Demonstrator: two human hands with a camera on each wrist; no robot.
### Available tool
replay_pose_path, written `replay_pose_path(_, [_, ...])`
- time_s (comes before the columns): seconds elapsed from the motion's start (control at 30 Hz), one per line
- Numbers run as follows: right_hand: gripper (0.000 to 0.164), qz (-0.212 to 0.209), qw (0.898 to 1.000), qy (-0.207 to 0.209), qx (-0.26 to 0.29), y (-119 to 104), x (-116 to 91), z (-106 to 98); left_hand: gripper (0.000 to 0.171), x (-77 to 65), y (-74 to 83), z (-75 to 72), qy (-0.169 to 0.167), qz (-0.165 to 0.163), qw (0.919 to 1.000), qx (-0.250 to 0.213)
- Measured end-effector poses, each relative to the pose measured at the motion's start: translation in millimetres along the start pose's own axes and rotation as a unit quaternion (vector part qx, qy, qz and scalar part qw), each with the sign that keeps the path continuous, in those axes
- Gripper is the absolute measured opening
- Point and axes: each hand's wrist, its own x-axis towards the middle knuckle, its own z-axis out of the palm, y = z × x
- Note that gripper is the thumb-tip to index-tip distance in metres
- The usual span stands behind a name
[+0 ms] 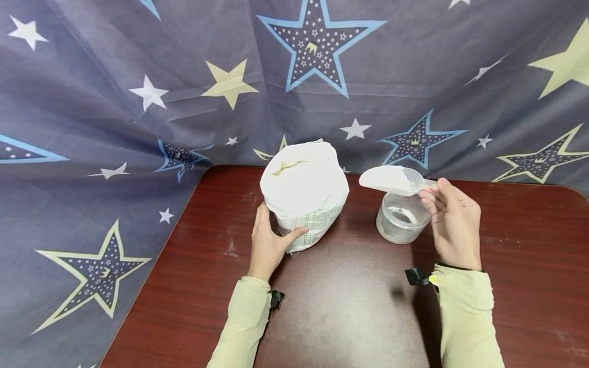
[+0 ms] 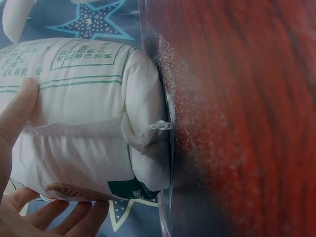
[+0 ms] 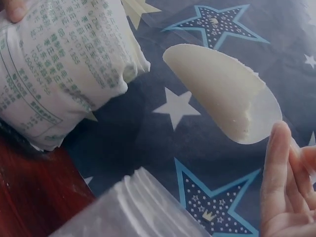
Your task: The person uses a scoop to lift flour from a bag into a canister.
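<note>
A white woven flour bag (image 1: pixel 319 222) with green print stands with its top gaping, full of white powder. My left hand (image 1: pixel 271 243) holds its near left side, thumb across the front; in the left wrist view, the other fingers (image 2: pixel 91 217) wrap the opposite side. My right hand (image 1: pixel 455 220) pinches the handle of a clear plastic scoop (image 1: pixel 416 180) heaped with white flour (image 1: pixel 386 179). The scoop hovers level above the far rim of a clear round jar (image 1: pixel 398 232), which has a little white powder inside. In the right wrist view, the scoop's tip points toward the bag.
The dark red wooden table (image 1: pixel 345 317) carries the bag and, to its right, the jar. White powder is dusted on the wood (image 2: pixel 190 138) near the bag's base. A blue-grey star-patterned cloth (image 1: pixel 184 61) hangs behind the table and along its left side.
</note>
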Motion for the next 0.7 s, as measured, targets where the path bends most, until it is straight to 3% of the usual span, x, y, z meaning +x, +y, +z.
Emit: replay_pose_path(0.7, [0.012, -0.029, 0.999, 0.029, 0.011, -23.4, 2.6, -27.3, 0.099, -0.1, -0.5, 0.4, 0.003, 0.003, 1.0, -0.008])
